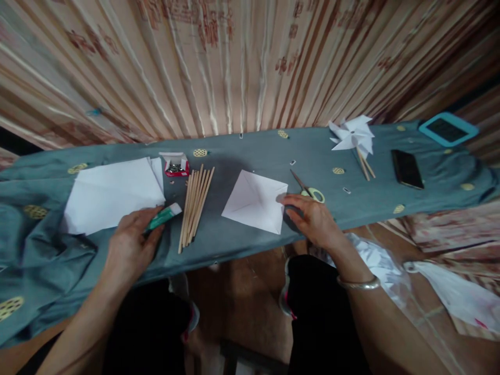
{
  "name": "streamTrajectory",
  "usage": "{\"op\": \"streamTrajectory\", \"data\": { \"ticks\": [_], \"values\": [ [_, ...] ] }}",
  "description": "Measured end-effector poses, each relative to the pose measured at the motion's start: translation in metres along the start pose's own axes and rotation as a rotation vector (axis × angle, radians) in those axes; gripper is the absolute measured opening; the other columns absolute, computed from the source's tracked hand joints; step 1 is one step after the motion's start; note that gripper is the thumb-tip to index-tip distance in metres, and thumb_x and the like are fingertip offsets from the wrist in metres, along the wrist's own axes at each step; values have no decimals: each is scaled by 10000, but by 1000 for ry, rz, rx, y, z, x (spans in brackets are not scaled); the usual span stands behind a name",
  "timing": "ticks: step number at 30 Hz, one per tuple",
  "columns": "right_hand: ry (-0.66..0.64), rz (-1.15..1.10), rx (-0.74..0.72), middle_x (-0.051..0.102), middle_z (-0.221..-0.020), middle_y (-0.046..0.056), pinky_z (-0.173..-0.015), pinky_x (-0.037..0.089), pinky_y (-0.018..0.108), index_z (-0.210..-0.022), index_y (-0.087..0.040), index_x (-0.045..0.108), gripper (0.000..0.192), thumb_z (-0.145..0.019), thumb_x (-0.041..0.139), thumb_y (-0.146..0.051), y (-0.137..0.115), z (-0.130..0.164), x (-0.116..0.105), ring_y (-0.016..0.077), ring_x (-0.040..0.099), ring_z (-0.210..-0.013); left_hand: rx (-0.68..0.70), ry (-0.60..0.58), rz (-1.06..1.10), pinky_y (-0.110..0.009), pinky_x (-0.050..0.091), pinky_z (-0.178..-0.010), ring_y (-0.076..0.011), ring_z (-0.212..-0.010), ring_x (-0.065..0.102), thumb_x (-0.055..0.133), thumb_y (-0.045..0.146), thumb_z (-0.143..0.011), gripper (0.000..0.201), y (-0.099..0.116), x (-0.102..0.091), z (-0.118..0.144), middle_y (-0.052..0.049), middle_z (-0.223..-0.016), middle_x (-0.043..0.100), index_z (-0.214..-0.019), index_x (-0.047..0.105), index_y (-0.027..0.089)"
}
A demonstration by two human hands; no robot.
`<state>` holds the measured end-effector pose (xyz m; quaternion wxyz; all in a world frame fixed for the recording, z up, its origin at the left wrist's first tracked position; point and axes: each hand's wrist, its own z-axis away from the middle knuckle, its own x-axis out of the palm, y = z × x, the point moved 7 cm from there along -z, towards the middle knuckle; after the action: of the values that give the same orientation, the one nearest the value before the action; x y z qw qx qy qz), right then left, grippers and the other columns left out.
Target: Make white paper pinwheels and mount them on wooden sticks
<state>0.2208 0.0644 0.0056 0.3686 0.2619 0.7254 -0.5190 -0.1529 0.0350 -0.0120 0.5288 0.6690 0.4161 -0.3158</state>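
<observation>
I see a long tabletop [269,153] under a gray-blue cloth [42,255] (it has little yellow pineapples [200,152]), by a stripy curtain [242,67]. The left hand [130,242] pinches a green block [161,217]; the right hand [317,221], fingers apart, is at the middle paper square's [255,202] edge.

Green-and-white item [164,215] partly hidden, curtain [234,67] cropped

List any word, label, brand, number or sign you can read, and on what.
None can be read.
Small green and white block in the left hand: any print is blurred.
Open red and white cardboard box: any print too small.
Grey-blue patterned cloth: tiny marks, too small.
</observation>
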Motion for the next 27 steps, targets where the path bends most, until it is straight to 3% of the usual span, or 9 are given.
{"op": "streamTrajectory", "data": {
  "ticks": [5,8,10,12,14,17,21,27],
  "values": [
    [-91,110,-91,576,-1380,164,-1081,438,513,-1258,-146,614,433,-839,509,-111,-4,15,16,281,533,-1287,61,-1,-97,-561,479,-979,-371,-1126,577,456,408,-869,392,-4,-5,8,-113,-1143,637,-1188,605,236],
    [-72,113,-120,597,-1346,175,-1058,453,541,-1220,-135,635,388,-860,491,-120,-12,21,23,293,542,-1267,155,109,-149,-608,419,-1003,-398,-1184,524,524,422,-865,456,17,-16,8,-68,-1201,608,-1301,535,291],
    [-72,95,-135,600,-1339,183,-1056,455,539,-1206,-125,643,365,-874,492,-136,-18,24,26,293,549,-1257,280,178,-161,-612,418,-981,-395,-1164,526,602,424,-849,527,45,-16,10,-86,-1232,596,-1346,499,282],
    [-77,65,-137,597,-1346,179,-1058,454,537,-1204,-132,646,355,-879,504,-154,-22,26,28,291,552,-1255,466,210,-96,-530,493,-892,-333,-1066,581,666,352,-842,479,84,-6,14,-113,-1188,625,-1293,538,250],
    [-88,33,-121,593,-1354,166,-1061,453,536,-1206,-147,649,351,-878,523,-163,-23,26,27,289,548,-1260,605,60,14,-466,527,-866,-277,-1045,600,620,263,-884,377,122,23,17,-109,-1187,642,-1251,547,218],
    [-129,-8,-99,587,-1361,163,-1074,449,522,-1221,-130,641,366,-867,549,-154,-21,25,26,288,530,-1277,675,-114,100,-457,517,-930,-272,-1129,564,606,225,-891,349,163,62,17,-129,-1246,634,-1231,562,160],
    [-164,-66,-89,589,-1363,136,-1083,441,521,-1242,-168,629,405,-850,542,-118,-17,22,22,269,519,-1290,657,-163,156,-462,514,-940,-276,-1120,565,612,211,-886,305,177,85,5,-132,-1219,651,-1183,601,142],
    [-269,-123,-67,558,-1401,113,-1097,430,497,-1279,-189,593,507,-779,625,-109,-10,17,20,255,505,-1308,686,-147,161,-420,545,-838,-253,-1018,612,609,197,-895,200,174,88,-2,-123,-1109,693,-1080,648,132]
  ]
}}
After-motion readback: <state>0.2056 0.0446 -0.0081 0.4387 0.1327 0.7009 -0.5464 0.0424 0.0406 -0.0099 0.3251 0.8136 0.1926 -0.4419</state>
